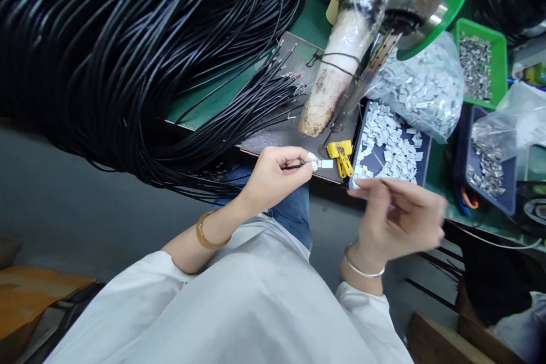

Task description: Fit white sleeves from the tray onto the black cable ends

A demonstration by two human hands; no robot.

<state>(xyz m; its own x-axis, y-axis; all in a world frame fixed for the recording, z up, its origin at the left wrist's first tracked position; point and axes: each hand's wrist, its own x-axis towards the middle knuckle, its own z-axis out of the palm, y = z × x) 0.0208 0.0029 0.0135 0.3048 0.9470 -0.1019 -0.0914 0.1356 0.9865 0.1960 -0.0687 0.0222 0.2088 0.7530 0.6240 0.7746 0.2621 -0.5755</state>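
My left hand (pixel 281 173) is closed in a pinch on the end of a black cable (pixel 294 166). A small pale-blue rectangular tab (pixel 327 164) sticks out past the fingertips, at the cable's tip. Something white covers one fingertip of that hand. My right hand (pixel 396 216) is slightly blurred, with fingers curled and thumb against the index finger; whatever lies between them is hidden. It hovers by the near edge of a dark blue tray (pixel 422 168) of small pale pieces (pixel 398 151). A yellow clip-like part (pixel 341 157) sits between the hands on the metal plate.
A large bundle of black cables (pixel 128 51) fills the left, stripped ends lying on the metal plate (pixel 273 135). A plastic-wrapped machine part (pixel 328 79) stands above. To the right are a bag of pale pieces (pixel 420 88), a green tray (pixel 497 62) and a second blue tray (pixel 507 196).
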